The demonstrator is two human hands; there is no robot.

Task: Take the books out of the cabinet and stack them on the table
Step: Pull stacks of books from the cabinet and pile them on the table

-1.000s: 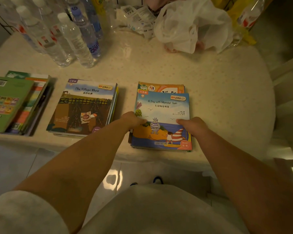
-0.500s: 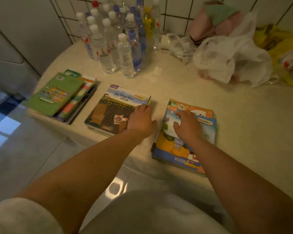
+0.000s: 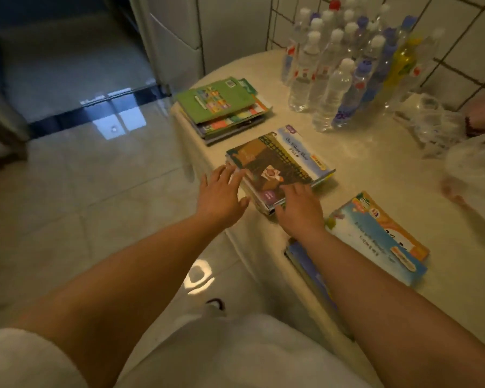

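- A person's left hand point(image 3: 221, 191) is reaching to the near-left edge of the middle stack of books point(image 3: 280, 166), fingers straight and spread, fingertips touching the stack's edge just past the rim of the table point(image 3: 375, 175).
- The right hand point(image 3: 298, 211) is lying flat on the near corner of the same stack, fingers extended over the brown-and-blue cover and gripping nothing.
- The middle stack is sitting near the table's front edge, between a green-topped stack point(image 3: 221, 107) further along the table toward the wall and a blue-and-orange stack point(image 3: 381, 236) lying close to the person, partly hidden by the right forearm.
- The three stacks are lying apart from one another.
- A cluster of water bottles point(image 3: 345, 71) is standing upright behind the books against the tiled wall.
- A white plastic bag point(image 3: 476, 175) is resting at the right edge of the view.
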